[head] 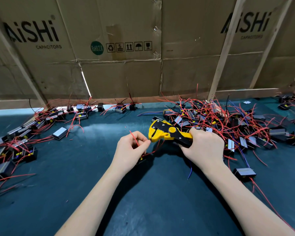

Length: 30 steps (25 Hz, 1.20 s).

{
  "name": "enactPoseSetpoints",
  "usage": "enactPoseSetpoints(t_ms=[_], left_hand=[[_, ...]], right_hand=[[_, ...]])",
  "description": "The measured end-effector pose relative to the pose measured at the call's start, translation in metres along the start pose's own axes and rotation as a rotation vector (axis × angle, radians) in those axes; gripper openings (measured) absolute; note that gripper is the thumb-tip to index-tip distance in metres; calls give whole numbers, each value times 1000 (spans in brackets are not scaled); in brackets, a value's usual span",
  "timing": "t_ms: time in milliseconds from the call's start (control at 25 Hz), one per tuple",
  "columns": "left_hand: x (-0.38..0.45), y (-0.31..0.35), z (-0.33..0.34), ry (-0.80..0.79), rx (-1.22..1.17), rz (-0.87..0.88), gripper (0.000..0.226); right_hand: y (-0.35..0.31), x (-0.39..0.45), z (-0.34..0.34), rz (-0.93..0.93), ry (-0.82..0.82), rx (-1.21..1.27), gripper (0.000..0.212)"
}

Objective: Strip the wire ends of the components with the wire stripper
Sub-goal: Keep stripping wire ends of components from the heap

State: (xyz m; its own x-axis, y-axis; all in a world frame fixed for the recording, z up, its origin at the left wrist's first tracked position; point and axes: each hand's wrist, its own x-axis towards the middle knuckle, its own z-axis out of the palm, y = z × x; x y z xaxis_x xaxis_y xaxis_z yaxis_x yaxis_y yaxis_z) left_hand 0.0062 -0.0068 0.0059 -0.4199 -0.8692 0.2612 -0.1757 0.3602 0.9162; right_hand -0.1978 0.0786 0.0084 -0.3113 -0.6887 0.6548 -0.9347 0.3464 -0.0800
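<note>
My right hand (203,145) grips the black handles of a yellow and black wire stripper (167,132), whose jaws point left. My left hand (132,147) pinches a thin red wire (134,137) between thumb and fingers, right at the stripper's jaws. That wire runs down to a small black component (141,160), mostly hidden under my left hand. Whether the wire end sits inside the jaws is unclear.
A tangled pile of components with red wires (228,123) lies behind and right of my right hand. More components (20,142) are scattered along the left of the dark green mat (143,193). Cardboard boxes (119,48) wall off the back.
</note>
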Motion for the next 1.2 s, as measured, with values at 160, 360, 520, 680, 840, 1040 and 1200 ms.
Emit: enactPoseSetpoints(t_ms=[160, 360, 520, 680, 840, 1040, 1200], left_hand=[[0, 2, -2, -30, 0, 8, 14], [1, 2, -14, -25, 317, 38, 33], [3, 5, -24, -264, 312, -116, 40], [-4, 9, -3, -330, -61, -85, 31], [14, 6, -25, -109, -27, 32, 40], [21, -39, -123, 889, 744, -215, 36], [7, -66, -155, 947, 870, -635, 59]], right_hand=[[0, -2, 4, 20, 28, 19, 46], [16, 2, 13, 146, 136, 5, 66], [22, 3, 14, 202, 168, 82, 60], [20, 4, 11, 235, 145, 142, 63], [19, 5, 1, 283, 108, 248, 59], [12, 7, -9, 246, 123, 528, 51], [3, 4, -17, 182, 85, 849, 47]])
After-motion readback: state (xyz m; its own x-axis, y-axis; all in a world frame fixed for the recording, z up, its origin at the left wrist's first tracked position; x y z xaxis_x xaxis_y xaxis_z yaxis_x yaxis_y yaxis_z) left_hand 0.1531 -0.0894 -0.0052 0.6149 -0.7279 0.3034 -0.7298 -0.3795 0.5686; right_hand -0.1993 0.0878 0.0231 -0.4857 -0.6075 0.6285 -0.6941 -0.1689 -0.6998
